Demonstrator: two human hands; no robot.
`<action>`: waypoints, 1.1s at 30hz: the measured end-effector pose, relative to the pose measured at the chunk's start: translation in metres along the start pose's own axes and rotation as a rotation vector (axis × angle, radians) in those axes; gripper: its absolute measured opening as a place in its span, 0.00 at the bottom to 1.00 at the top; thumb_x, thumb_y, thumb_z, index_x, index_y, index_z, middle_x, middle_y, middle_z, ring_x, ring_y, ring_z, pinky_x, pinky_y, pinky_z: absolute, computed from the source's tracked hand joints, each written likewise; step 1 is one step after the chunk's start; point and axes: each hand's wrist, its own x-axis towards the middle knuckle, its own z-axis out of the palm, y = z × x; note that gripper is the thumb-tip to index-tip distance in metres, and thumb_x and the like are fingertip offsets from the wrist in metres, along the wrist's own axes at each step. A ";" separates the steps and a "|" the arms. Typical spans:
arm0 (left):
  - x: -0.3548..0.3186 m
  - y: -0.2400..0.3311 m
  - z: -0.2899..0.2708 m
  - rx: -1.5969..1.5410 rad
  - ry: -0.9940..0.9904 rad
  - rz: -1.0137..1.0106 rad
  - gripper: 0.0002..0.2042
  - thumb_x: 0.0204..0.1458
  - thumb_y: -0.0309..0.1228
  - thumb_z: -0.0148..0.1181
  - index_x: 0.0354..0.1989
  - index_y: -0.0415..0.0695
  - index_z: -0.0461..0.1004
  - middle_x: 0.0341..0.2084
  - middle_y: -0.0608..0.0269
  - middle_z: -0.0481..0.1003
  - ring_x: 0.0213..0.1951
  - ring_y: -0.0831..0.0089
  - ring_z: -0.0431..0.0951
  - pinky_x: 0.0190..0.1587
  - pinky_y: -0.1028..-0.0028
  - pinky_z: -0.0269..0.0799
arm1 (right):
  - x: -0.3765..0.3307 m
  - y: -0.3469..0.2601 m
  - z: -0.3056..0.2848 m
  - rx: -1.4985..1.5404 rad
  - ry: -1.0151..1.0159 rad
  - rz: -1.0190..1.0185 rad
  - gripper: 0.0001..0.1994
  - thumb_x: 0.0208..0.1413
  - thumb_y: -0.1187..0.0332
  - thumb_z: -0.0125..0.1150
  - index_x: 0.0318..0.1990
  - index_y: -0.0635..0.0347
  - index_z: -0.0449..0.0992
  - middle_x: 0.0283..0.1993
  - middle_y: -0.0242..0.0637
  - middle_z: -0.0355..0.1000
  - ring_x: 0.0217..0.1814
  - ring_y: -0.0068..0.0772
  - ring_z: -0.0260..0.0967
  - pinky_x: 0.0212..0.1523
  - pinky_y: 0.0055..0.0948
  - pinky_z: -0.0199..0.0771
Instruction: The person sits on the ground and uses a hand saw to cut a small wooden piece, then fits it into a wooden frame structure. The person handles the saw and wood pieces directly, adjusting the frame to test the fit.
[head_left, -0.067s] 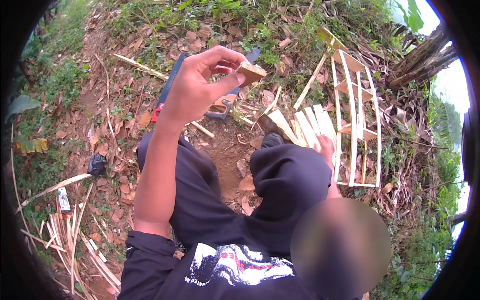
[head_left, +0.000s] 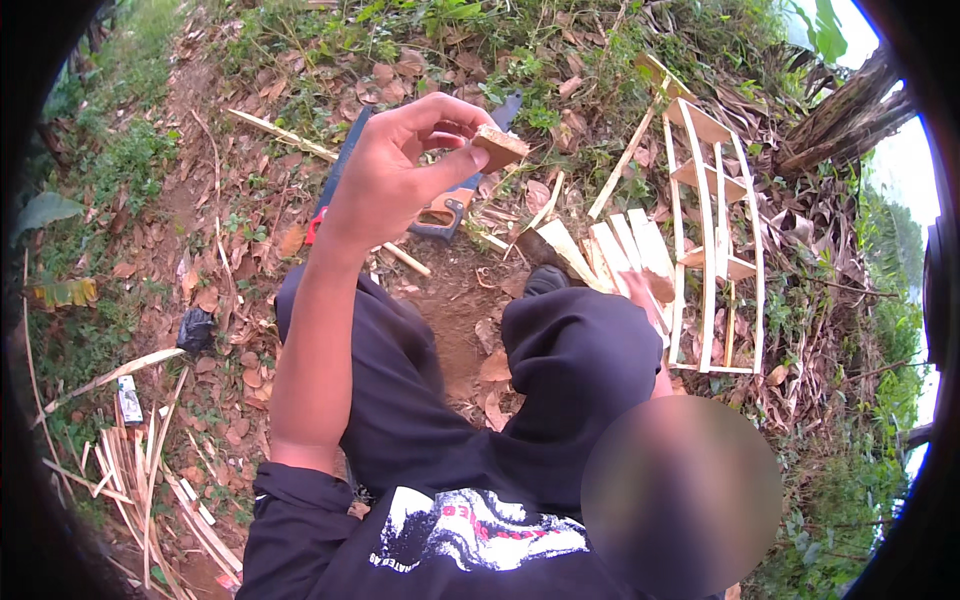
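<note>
My left hand point(head_left: 415, 150) is raised in front of me, with thumb and fingers pinching a small wood block point(head_left: 503, 148) that has a rough, pale end. Low beside my right knee, my right hand point(head_left: 645, 297) is at a row of short pale wood boards point(head_left: 612, 252) on the ground. Its fingers are blurred and partly hidden, so its grip cannot be made out. Behind the left hand lies a handsaw point(head_left: 440, 215) with an orange and black handle. Another saw point(head_left: 338, 172), dark-bladed with a red part, is partly covered by my left forearm.
To the right stands a slatted wooden frame point(head_left: 708, 230) with several cross boards. Thin wood strips point(head_left: 150, 490) are heaped at the lower left, near a black plastic bag point(head_left: 195, 330). A long stick point(head_left: 285, 135) lies among dry leaves. A tree trunk point(head_left: 845, 115) leans at the upper right.
My right hand has shifted slightly left at the boards, and more of the rightmost board's end shows. My left hand and its wood block are almost unmoved.
</note>
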 end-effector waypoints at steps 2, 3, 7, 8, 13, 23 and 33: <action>0.005 0.002 0.004 -0.121 -0.076 0.068 0.10 0.50 0.18 0.62 0.41 0.37 0.75 0.42 0.59 0.74 0.47 0.73 0.74 0.53 0.70 0.69 | 0.010 0.029 0.038 0.080 -0.237 0.001 0.25 0.47 0.69 0.66 0.56 0.54 0.71 0.53 0.44 0.69 0.62 0.45 0.61 0.56 0.42 0.69; 0.005 0.002 0.003 -0.169 -0.113 0.092 0.10 0.49 0.18 0.62 0.41 0.37 0.75 0.43 0.57 0.74 0.48 0.72 0.74 0.53 0.70 0.69 | 0.009 0.040 0.045 0.021 -0.209 0.048 0.26 0.47 0.69 0.66 0.57 0.54 0.71 0.53 0.43 0.68 0.62 0.46 0.61 0.56 0.43 0.69; -0.005 0.010 -0.015 -0.205 -0.161 0.062 0.10 0.48 0.21 0.65 0.40 0.37 0.75 0.44 0.53 0.73 0.50 0.66 0.74 0.53 0.67 0.70 | 0.016 -0.032 0.076 -0.138 -0.143 0.210 0.29 0.46 0.68 0.67 0.59 0.52 0.69 0.54 0.43 0.67 0.61 0.47 0.60 0.55 0.45 0.69; -0.007 0.008 -0.015 -0.233 -0.168 0.068 0.10 0.48 0.21 0.65 0.40 0.37 0.75 0.44 0.53 0.73 0.50 0.66 0.74 0.53 0.67 0.71 | 0.014 -0.032 0.072 -0.212 -0.116 0.262 0.29 0.45 0.68 0.67 0.59 0.51 0.68 0.54 0.43 0.66 0.61 0.47 0.60 0.55 0.46 0.69; -0.013 0.005 -0.023 -0.262 -0.193 0.070 0.11 0.49 0.23 0.65 0.41 0.37 0.75 0.44 0.53 0.74 0.49 0.65 0.75 0.53 0.66 0.71 | 0.016 0.012 0.088 -0.332 -0.236 0.178 0.31 0.43 0.61 0.71 0.57 0.49 0.67 0.53 0.37 0.66 0.60 0.44 0.61 0.52 0.46 0.70; -0.030 0.014 -0.031 -0.164 0.143 -0.054 0.13 0.55 0.20 0.58 0.49 0.37 0.71 0.43 0.58 0.75 0.45 0.70 0.77 0.49 0.64 0.77 | -0.011 -0.059 0.040 -0.366 -0.121 0.126 0.23 0.48 0.60 0.66 0.51 0.55 0.72 0.50 0.37 0.67 0.56 0.41 0.62 0.51 0.44 0.67; -0.037 0.024 -0.029 0.009 0.332 -0.043 0.13 0.55 0.24 0.61 0.48 0.35 0.71 0.39 0.63 0.75 0.41 0.78 0.75 0.45 0.76 0.73 | -0.069 -0.066 -0.012 -0.165 0.013 0.292 0.22 0.51 0.61 0.65 0.52 0.62 0.72 0.47 0.43 0.67 0.55 0.45 0.61 0.54 0.46 0.62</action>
